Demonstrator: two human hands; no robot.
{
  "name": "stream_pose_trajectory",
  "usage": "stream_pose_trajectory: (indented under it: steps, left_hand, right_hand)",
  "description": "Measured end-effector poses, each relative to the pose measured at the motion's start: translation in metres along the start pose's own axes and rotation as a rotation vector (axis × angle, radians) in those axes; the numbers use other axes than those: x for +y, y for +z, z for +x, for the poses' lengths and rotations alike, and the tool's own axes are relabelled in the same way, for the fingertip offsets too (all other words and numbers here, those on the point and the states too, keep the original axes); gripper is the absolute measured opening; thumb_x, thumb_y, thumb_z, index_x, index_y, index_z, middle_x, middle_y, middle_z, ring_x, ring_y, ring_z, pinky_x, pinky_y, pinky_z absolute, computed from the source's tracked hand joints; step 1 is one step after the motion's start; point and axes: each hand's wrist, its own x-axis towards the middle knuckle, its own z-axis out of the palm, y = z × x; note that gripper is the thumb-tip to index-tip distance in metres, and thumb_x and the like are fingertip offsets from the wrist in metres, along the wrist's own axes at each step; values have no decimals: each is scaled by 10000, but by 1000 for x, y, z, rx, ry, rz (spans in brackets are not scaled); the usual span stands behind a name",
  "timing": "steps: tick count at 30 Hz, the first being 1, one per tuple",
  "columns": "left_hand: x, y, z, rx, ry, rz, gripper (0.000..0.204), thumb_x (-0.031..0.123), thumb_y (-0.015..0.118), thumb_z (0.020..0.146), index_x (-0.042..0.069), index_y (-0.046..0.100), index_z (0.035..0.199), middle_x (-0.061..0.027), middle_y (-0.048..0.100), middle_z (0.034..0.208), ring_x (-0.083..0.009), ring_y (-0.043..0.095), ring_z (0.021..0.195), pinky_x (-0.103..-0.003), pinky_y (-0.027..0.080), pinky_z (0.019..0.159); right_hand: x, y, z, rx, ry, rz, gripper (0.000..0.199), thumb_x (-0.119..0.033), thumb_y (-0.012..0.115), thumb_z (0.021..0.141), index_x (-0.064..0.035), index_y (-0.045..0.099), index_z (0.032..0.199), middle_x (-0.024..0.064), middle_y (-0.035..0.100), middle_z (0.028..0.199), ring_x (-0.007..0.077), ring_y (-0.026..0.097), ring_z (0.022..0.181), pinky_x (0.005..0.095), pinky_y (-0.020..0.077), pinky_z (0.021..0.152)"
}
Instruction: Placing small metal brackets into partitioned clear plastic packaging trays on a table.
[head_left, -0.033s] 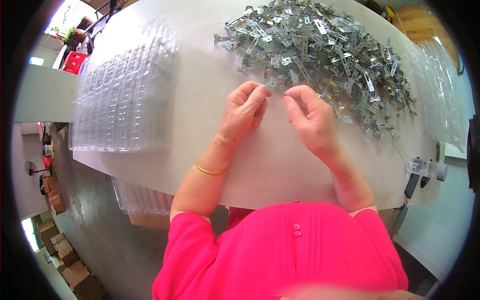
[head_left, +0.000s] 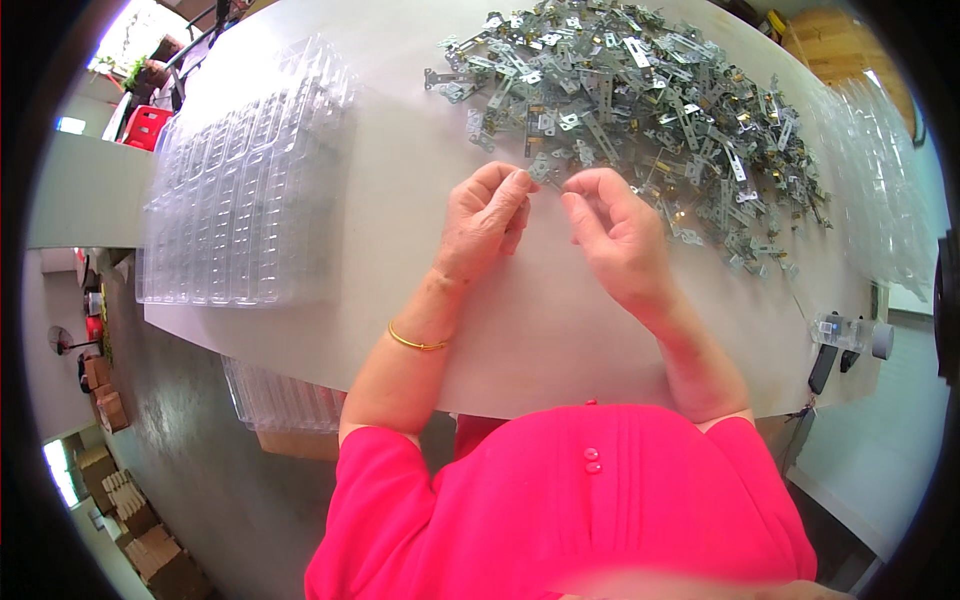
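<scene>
My left hand [head_left: 487,220] is closed in a pinch above the table, thumb against the forefinger. At its fingertips shows a small grey metal bracket [head_left: 541,168] with holes, partly hidden by the thumb. My right hand [head_left: 622,235] is closed too, its thumb and forefinger pinched close to the same bracket; what lies between them is too small to make out. Just beyond both hands spreads a large heap of metal brackets [head_left: 640,100], grey with some brass-coloured bits.
Clear plastic trays [head_left: 240,200] stand stacked on the table [head_left: 400,130] at the left. More clear trays [head_left: 285,395] sit lower, beside the table edge. Clear plastic bags [head_left: 875,185] lie at the far right. A clear bottle with a grey cap [head_left: 882,341] lies at the right edge.
</scene>
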Motion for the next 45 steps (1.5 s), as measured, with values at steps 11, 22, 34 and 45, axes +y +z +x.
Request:
stream_pose_trajectory:
  steps: [11,22,34,45]
  left_hand:
    - [-9,-2,0,25,227,309,209,209,596,1028,29,629,927,30,562,666,-26,470,540,-202,364,472]
    - [-7,6,-8,-108,389,572,123,120,668,970,3,647,935,7,562,663,-49,473,595,-241,396,522]
    - [4,10,-7,-106,-17,116,271,258,580,1028,23,635,905,20,553,664,-53,463,511,-220,367,454]
    - [1,3,-2,-106,-122,-61,300,297,529,1058,24,632,986,11,512,587,-57,382,377,-225,316,370]
  right_hand:
    - [3,-2,-8,-59,99,8,261,-140,623,982,-45,555,1215,96,692,755,164,660,645,307,515,615]
    - [5,-5,-18,44,-18,-50,127,-132,662,953,-32,663,1031,51,621,811,109,577,645,276,471,592]
    - [13,-7,-24,211,21,280,81,-124,602,1018,-47,620,1001,-52,542,760,32,479,662,205,396,581]
    - [18,-4,-34,64,109,231,89,-123,600,1016,-38,611,990,-53,519,677,26,459,604,218,375,531]
